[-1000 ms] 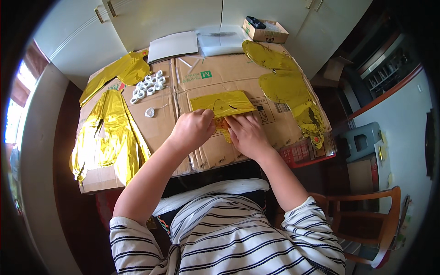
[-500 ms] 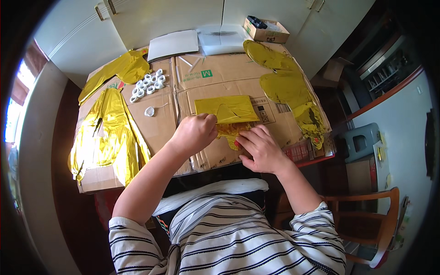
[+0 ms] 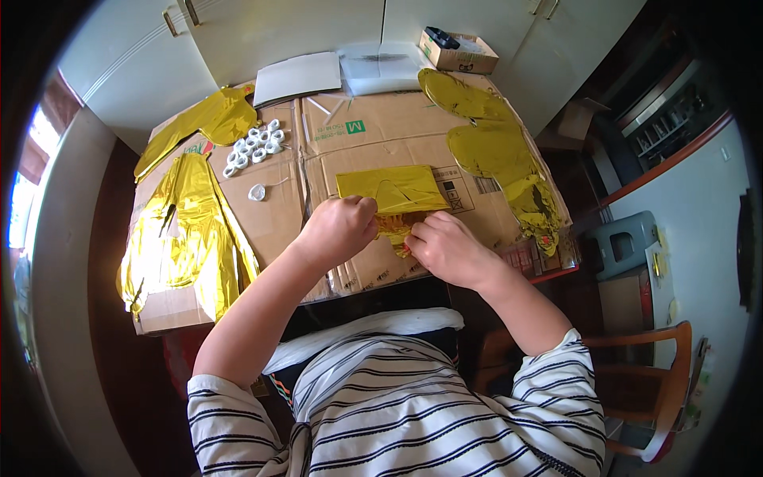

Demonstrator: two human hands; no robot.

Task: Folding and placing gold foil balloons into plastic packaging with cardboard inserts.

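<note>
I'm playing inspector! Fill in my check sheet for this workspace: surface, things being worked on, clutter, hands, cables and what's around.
Surface: cardboard over the table, creased and taped.
Things being worked on: folded gold foil, crumpled at its near edge.
Clutter: gold foil shapes at both sides; white rolls clustered left, one apart; pale sheets and a small box at the back.
Left hand: closed on the foil's near left corner.
Right hand: fingertips by the crumpled edge; grip unclear.
Cables: nothing seen.
Surroundings: pale cupboards behind; wooden chair and grey stool right.
</note>
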